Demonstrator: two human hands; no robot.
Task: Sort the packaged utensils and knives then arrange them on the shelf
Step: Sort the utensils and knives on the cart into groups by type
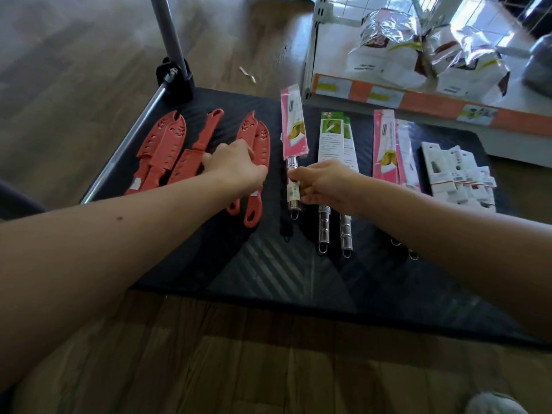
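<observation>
Along the far edge of the black cart deck (268, 279), sorted rows lie flat. Red sheathed knives (162, 144) sit toward the far left corner, then one pink-packaged knife (294, 127), green-packaged utensils (334, 138), more pink packs (388, 144), and small white packs (457, 174) near the right edge. The left hand (236, 165) is down over the red knives, knuckles up and fingers bent. It touches them, but the fingers are hidden, so I cannot tell if it grips one. The right hand (325, 183) pinches the steel handle of the pink-packaged knife, thumb and fingertips closed round it. That knife lies between the red group and the green packs. A shelf (418, 97) with foil bags (418, 49) stands beyond the far right corner.
</observation>
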